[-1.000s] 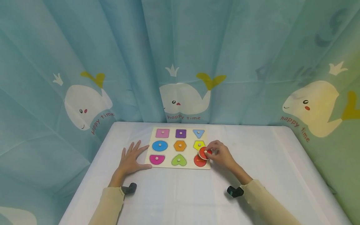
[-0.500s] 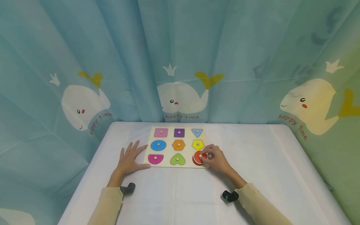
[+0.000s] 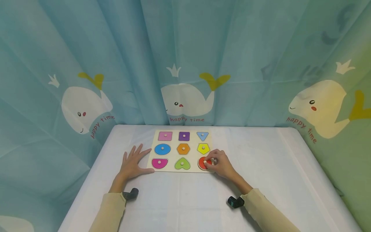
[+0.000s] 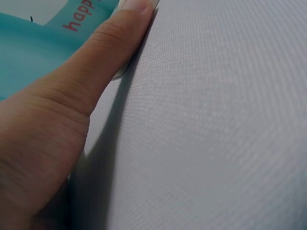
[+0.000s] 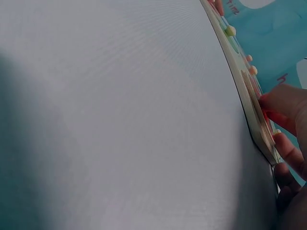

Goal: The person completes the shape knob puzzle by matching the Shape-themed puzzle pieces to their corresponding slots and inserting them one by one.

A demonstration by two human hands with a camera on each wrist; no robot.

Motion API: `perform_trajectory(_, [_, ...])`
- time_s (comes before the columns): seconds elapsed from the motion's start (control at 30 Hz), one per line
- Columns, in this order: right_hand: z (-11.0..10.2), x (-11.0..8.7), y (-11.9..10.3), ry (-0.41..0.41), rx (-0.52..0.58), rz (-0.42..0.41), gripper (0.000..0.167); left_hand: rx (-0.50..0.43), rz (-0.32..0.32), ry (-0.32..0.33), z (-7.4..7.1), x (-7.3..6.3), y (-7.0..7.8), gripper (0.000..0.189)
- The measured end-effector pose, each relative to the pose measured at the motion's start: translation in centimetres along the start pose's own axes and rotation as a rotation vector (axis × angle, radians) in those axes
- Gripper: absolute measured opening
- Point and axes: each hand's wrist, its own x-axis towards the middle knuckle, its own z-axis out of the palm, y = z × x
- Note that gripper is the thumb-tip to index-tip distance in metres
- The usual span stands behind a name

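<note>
A cream wooden shape puzzle board lies on the table, with coloured knobbed pieces in rows. My right hand pinches the small knob of the red circle piece, which lies over the round spot at the board's near right corner. In the right wrist view the edge of the circle piece stands a little above the board's surface. My left hand rests at the board's left edge with fingers spread; its thumb touches the near left corner.
Beside the circle sit the green heart and the yellow pentagon. The white-covered table reaches back to a blue curtain with whale prints. Each wrist wears a small black camera.
My right hand has carried the red circle piece left and slightly down, from partly over the yellow pentagon onto the round spot. The left hand holds its place at the board.
</note>
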Motion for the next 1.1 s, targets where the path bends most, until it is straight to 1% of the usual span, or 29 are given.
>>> perform_trajectory(0.13, [0.13, 0.05, -0.12, 0.003, -0.007, -0.014, 0.011, 0.003, -0.005, 0.000, -0.01, 0.07, -0.13, 0.102])
perform_trajectory(0.63, [0.21, 0.05, -0.08, -0.007, -0.033, 0.008, 0.011, 0.002, -0.002, 0.003, -0.09, 0.10, -0.12, 0.100])
perform_trajectory(1.1, [0.34, 0.03, 0.18, -0.021, -0.016, 0.009, 0.011, 0.007, 0.008, 0.011, 0.00, -0.13, -0.08, 0.102])
